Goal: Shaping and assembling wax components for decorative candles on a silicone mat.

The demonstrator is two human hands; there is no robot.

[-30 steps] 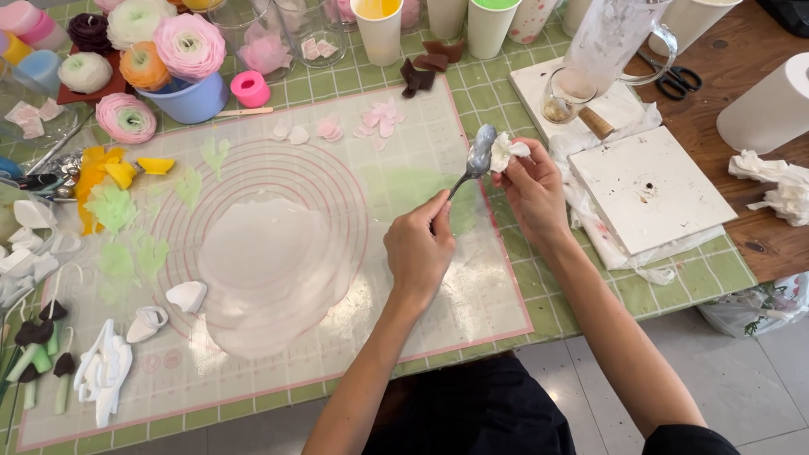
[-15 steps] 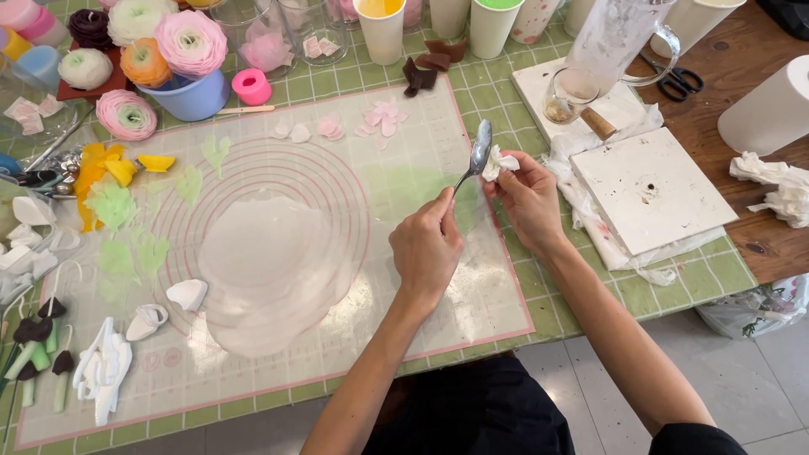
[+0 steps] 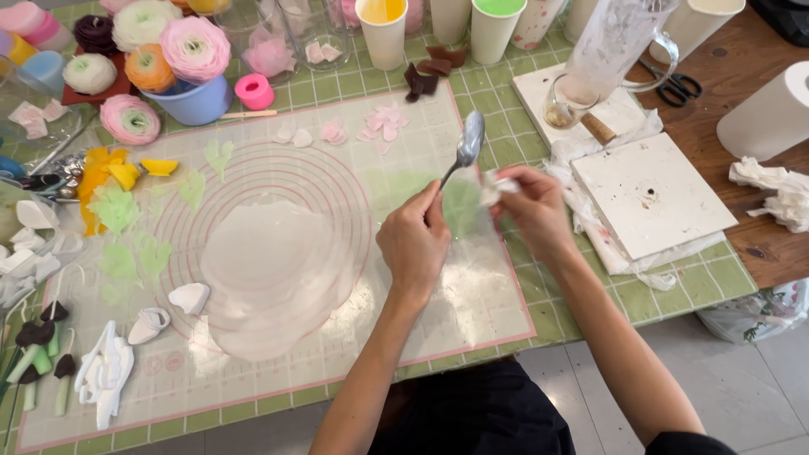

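Far left: white petals and dark-tipped stems at the mat edge, pale green leaves above them, yellow pieces higher up. Top left: blue bowl with pink and orange paper-like flowers, pink ring just beside it. Centre of the mat: stack of translucent whitish sheets inside the printed circles. Pink petals near the mat's top edge, brown pieces above them, cups along the back.

Left hand is over the mat's right part, fingers closed round the handle of a spoon; bowl of the spoon points up and away, raised off the mat. Right hand just beside it, fingertips pinching a small white scrap, close to the spoon handle; can't tell if the scrap touches the spoon.

Right of the hands: white square slab on crumpled plastic, glass jug on another white board behind it, scissors on the wood table, paper roll and crumpled tissue far right.
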